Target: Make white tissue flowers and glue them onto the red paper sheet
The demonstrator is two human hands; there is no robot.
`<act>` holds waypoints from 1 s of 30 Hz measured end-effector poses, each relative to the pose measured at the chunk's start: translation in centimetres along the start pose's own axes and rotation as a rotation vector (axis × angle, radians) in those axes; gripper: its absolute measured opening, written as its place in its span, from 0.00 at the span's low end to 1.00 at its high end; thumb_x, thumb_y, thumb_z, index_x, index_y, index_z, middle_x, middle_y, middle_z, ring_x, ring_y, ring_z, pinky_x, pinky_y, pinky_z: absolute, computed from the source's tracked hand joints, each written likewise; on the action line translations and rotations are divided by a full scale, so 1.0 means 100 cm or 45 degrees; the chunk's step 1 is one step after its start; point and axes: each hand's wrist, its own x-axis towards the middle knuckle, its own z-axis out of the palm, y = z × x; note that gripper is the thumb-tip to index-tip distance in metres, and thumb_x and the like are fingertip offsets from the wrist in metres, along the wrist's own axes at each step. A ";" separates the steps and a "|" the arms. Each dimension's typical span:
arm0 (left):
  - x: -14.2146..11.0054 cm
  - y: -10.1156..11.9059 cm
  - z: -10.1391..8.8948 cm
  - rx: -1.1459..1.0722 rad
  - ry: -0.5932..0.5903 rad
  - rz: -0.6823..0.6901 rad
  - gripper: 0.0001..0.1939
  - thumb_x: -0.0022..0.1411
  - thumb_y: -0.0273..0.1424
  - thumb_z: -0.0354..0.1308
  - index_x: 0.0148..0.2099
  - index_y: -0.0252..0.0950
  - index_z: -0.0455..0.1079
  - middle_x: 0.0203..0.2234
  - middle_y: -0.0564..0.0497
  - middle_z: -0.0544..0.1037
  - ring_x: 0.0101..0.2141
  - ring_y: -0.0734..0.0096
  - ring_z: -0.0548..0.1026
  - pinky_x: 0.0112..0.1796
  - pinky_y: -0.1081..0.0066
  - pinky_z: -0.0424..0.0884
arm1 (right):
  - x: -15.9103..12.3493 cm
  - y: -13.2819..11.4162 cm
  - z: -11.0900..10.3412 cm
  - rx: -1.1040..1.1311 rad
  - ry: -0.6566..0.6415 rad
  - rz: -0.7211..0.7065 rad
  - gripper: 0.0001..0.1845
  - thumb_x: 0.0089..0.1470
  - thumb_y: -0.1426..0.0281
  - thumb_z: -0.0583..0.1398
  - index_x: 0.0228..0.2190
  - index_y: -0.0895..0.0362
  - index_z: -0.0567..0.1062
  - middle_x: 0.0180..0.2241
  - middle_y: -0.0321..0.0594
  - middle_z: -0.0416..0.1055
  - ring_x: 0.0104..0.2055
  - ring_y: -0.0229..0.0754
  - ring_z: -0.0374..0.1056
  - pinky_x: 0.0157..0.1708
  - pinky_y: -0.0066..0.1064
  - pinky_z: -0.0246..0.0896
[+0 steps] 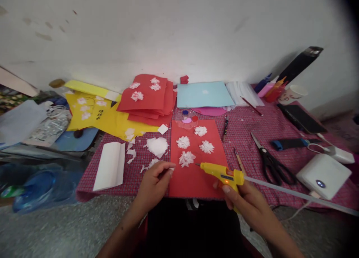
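Note:
My right hand (246, 202) is wrapped round the grip of a yellow hot glue gun (221, 172). A long clear glue stick (294, 194) runs out of its back, and an orange light glows on its side. The nozzle points left, over the red paper sheet (196, 183). Four white paper flowers (186, 158) lie on that sheet, the nearest one just beyond the nozzle tip. At the sheet's left edge my left hand (157, 179) is closed, thumb and forefinger pinching what looks like a small white paper piece (171, 169), mostly hidden.
White paper scraps (157, 147) and folded white paper (110, 166) lie left. Behind are red sheets with flowers (146, 100), a pale blue sheet (203, 95) and a paint palette (186, 120). Scissors (270, 160), a blue-and-black cutter (291, 143) and a white power box (322, 175) lie right.

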 end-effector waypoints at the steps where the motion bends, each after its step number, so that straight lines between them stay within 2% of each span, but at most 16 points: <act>1: 0.002 0.000 0.000 -0.004 0.000 -0.009 0.09 0.67 0.29 0.54 0.45 0.39 0.75 0.38 0.51 0.80 0.39 0.69 0.77 0.43 0.67 0.73 | 0.001 -0.001 -0.001 0.005 0.009 -0.004 0.17 0.63 0.55 0.57 0.36 0.56 0.77 0.21 0.37 0.68 0.24 0.41 0.64 0.26 0.32 0.60; 8: 0.021 0.002 0.009 0.001 -0.108 0.006 0.09 0.65 0.24 0.51 0.40 0.39 0.72 0.40 0.51 0.79 0.42 0.68 0.76 0.44 0.65 0.72 | 0.011 0.006 -0.005 0.000 0.016 0.020 0.16 0.62 0.56 0.59 0.33 0.54 0.78 0.22 0.38 0.69 0.24 0.41 0.63 0.23 0.32 0.59; 13: 0.028 -0.002 0.015 -0.046 -0.186 0.002 0.09 0.64 0.23 0.51 0.39 0.39 0.71 0.43 0.49 0.79 0.42 0.67 0.77 0.45 0.63 0.74 | 0.018 0.002 -0.008 -0.010 0.026 0.031 0.17 0.61 0.55 0.59 0.36 0.54 0.79 0.23 0.38 0.68 0.25 0.42 0.64 0.23 0.31 0.60; 16: 0.026 -0.002 0.012 -0.070 -0.230 0.002 0.10 0.64 0.23 0.51 0.39 0.40 0.72 0.47 0.49 0.79 0.49 0.64 0.76 0.49 0.60 0.73 | 0.030 -0.011 -0.015 -0.064 0.031 0.015 0.18 0.60 0.53 0.60 0.36 0.55 0.78 0.25 0.40 0.70 0.25 0.41 0.64 0.22 0.31 0.61; 20: 0.021 0.001 0.009 0.003 -0.290 0.072 0.10 0.65 0.22 0.51 0.41 0.40 0.71 0.52 0.48 0.77 0.55 0.64 0.74 0.54 0.60 0.71 | 0.056 -0.037 -0.023 -0.097 -0.085 -0.007 0.18 0.58 0.52 0.61 0.34 0.54 0.77 0.22 0.37 0.66 0.22 0.39 0.60 0.19 0.29 0.56; 23: 0.017 0.005 0.009 0.091 -0.302 0.141 0.11 0.67 0.22 0.49 0.42 0.40 0.71 0.52 0.47 0.76 0.56 0.65 0.72 0.54 0.61 0.71 | 0.081 -0.059 -0.024 -0.115 -0.144 -0.030 0.19 0.56 0.51 0.62 0.28 0.53 0.74 0.21 0.36 0.65 0.21 0.38 0.58 0.18 0.29 0.55; 26: 0.013 0.006 0.008 0.132 -0.300 0.180 0.12 0.68 0.22 0.48 0.43 0.39 0.71 0.52 0.46 0.75 0.55 0.64 0.73 0.53 0.63 0.73 | 0.105 -0.080 -0.022 -0.196 -0.305 -0.069 0.19 0.56 0.52 0.63 0.26 0.53 0.74 0.21 0.36 0.65 0.23 0.38 0.60 0.19 0.28 0.56; 30: 0.009 0.004 0.009 0.190 -0.332 0.228 0.12 0.68 0.21 0.47 0.44 0.38 0.71 0.56 0.44 0.73 0.56 0.64 0.73 0.54 0.62 0.73 | 0.134 -0.104 -0.016 -0.341 -0.419 -0.184 0.17 0.55 0.53 0.65 0.25 0.53 0.73 0.22 0.35 0.66 0.23 0.37 0.58 0.20 0.28 0.55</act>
